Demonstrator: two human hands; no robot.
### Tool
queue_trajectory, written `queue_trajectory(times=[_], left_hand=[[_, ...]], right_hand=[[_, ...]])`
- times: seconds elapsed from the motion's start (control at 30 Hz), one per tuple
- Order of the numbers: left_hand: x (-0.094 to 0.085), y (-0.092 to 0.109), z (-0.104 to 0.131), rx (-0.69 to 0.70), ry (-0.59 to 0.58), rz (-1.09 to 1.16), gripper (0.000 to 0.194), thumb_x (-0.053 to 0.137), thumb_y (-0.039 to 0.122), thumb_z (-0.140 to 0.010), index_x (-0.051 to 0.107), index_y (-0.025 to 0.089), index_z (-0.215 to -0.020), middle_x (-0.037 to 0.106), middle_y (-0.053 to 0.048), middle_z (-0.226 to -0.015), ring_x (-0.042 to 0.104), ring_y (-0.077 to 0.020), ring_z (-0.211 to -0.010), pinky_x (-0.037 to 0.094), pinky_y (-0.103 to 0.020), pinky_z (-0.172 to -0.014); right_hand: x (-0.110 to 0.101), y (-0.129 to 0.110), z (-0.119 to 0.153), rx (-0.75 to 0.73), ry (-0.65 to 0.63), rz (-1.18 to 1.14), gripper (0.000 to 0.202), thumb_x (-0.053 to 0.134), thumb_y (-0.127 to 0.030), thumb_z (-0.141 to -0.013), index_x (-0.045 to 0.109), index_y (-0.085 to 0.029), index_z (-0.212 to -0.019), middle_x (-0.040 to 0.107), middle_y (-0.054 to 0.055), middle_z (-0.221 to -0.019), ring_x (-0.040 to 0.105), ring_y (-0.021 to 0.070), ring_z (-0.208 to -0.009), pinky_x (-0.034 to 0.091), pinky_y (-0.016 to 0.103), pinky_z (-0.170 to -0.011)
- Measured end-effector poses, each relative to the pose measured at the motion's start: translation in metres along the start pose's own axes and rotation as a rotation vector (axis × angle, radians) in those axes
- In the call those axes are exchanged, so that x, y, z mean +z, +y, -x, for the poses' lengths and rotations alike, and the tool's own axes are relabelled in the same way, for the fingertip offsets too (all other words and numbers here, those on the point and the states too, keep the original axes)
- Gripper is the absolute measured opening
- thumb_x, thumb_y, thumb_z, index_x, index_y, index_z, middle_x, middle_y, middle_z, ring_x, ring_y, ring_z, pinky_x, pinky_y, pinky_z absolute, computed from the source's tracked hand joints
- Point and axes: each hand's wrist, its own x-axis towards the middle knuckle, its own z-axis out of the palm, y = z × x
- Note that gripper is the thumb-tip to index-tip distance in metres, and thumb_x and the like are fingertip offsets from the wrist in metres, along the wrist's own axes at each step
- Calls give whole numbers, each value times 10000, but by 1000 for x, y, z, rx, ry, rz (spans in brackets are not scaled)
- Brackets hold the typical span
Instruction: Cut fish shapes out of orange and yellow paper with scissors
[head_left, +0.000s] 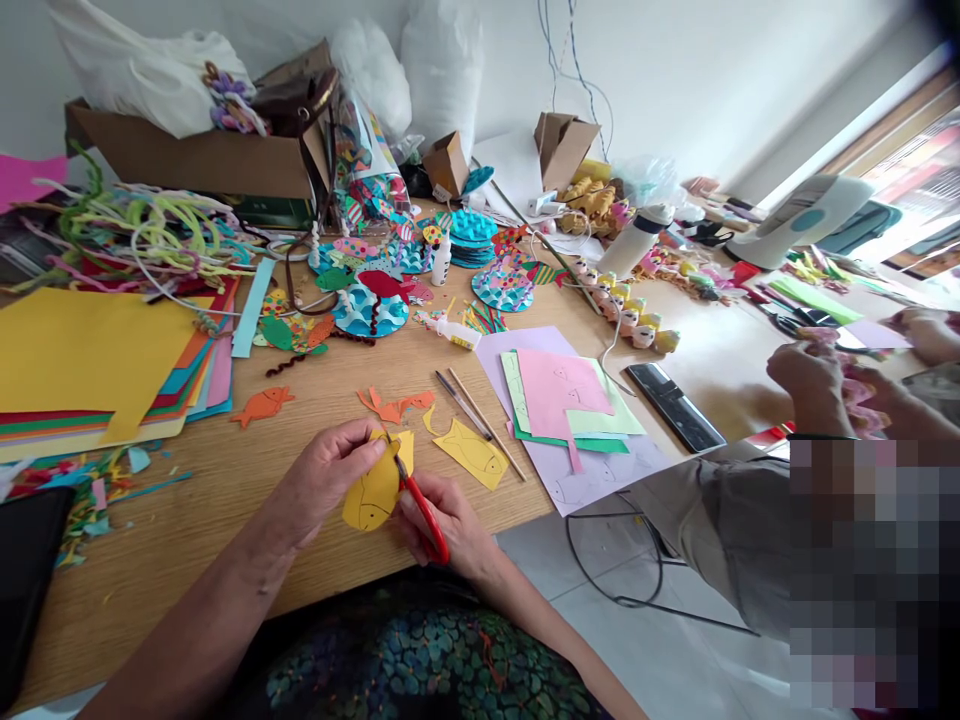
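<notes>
My left hand pinches a piece of yellow paper with a fish outline drawn on it. In my right hand are red-handled scissors, their blades at the upper edge of that paper. A second yellow piece with a drawn fish lies to the right, beside a pen and a thin wooden stick. Orange paper scraps rest just beyond my hands. An orange cut-out fish lies farther left.
Coloured paper sheets are stacked at left, near paper clippings and a dark device. Decorated blue discs, glue bottles and a phone lie beyond. At right, another person's hands hold pink pieces.
</notes>
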Motion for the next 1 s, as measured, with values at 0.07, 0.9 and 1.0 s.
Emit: queue_trajectory(times=[0.07, 0.9, 1.0], left_hand=[[-1, 1, 0, -16, -15, -2, 247, 605, 397, -715, 510, 181, -642, 521, 49, -572, 454, -92, -504, 378, -200, -462], [-25, 12, -6, -164, -231, -110, 228, 623, 370, -719, 509, 182, -657, 437, 65, -562, 406, -76, -487, 319, -165, -433], [-26, 13, -8, -163, -242, -137, 253, 622, 384, -708, 484, 186, -632, 420, 63, -554, 394, -82, -481, 306, -172, -421]], right_hand=[[1, 0, 1, 5, 0, 0, 434, 560, -574, -802, 472, -167, -680, 440, -74, -449, 376, 47, -336, 277, 163, -334], [-12, -12, 4, -70, -37, 415, 416, 484, -516, -871, 416, -179, -637, 361, -39, -561, 319, 85, -524, 239, 210, -465], [-13, -12, 4, -55, -46, 429, 412, 482, -519, -871, 423, -181, -642, 369, -36, -568, 332, 90, -532, 249, 210, -472]])
